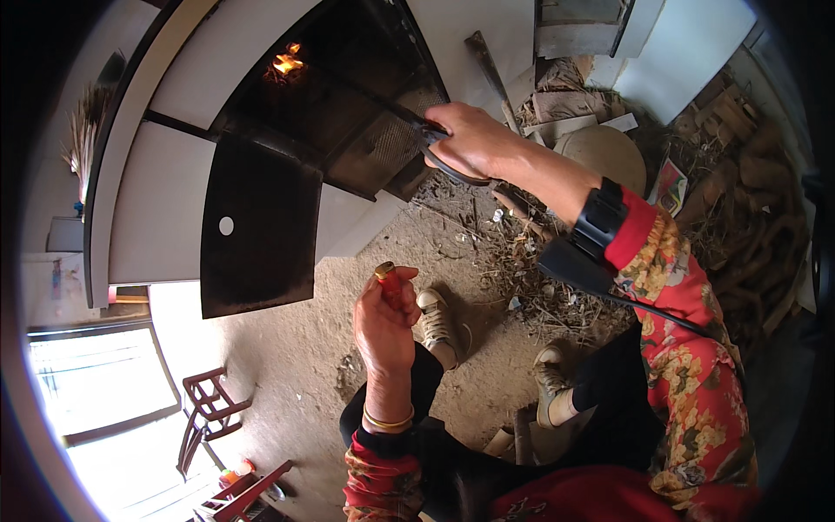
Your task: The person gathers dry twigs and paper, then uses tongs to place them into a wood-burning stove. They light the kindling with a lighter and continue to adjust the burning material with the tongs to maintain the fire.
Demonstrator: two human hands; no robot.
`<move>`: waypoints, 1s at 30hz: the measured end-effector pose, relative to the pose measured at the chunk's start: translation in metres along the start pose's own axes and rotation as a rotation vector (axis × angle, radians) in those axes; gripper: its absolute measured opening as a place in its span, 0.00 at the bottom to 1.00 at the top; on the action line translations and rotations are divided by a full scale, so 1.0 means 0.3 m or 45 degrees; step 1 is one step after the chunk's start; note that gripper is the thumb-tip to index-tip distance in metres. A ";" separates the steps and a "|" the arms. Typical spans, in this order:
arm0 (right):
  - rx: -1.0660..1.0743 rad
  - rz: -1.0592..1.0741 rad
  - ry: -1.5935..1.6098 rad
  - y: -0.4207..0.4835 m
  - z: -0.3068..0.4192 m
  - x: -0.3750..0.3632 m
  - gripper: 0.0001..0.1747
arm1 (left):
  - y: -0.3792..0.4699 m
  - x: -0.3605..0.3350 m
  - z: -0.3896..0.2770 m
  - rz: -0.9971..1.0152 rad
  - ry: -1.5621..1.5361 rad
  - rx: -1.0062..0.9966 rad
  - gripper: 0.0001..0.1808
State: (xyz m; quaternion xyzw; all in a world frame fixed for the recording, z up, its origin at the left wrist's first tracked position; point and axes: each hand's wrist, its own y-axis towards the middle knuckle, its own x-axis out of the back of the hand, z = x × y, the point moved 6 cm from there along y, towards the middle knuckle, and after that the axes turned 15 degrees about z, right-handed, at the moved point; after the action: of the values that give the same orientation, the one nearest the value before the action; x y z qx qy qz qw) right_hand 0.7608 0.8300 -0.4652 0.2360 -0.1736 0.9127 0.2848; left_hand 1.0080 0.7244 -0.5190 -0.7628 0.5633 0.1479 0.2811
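My left hand (388, 313) holds a red cigarette lighter (389, 284) with a brass-coloured top, upright in its fingers. Above and to the right, my right hand (463, 140) grips the looped handle of dark metal fire tongs (450, 171). The tongs reach into the blackened opening of a stove (365, 85); their far end is lost in the dark. A small flame (287, 63) burns on kindling deep inside, at the upper left of the opening. The stove's black door (261, 228) hangs open, with a white round spot on it.
Twigs and litter (522, 261) lie on the floor right of my feet. A metal blade-like tool (486, 65) leans by the stove. A round board (603, 156) and stacked firewood (743, 189) stand at the right. A wooden chair (212, 398) is at the lower left.
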 end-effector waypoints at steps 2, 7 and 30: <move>0.005 -0.012 -0.006 0.027 0.004 0.000 0.13 | 0.005 0.005 0.009 -0.058 -0.035 0.018 0.25; 0.116 -0.090 0.032 0.082 0.001 -0.028 0.12 | 0.000 -0.008 0.009 -0.021 -0.025 0.013 0.26; 0.171 -0.088 0.005 0.078 0.017 -0.027 0.18 | 0.004 -0.012 0.003 0.032 -0.035 0.007 0.25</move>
State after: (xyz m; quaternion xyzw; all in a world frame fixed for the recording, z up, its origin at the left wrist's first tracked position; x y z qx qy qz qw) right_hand 0.7543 0.8059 -0.4696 0.2586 -0.1033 0.9124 0.3000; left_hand 1.0057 0.7274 -0.5183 -0.7528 0.5692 0.1603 0.2891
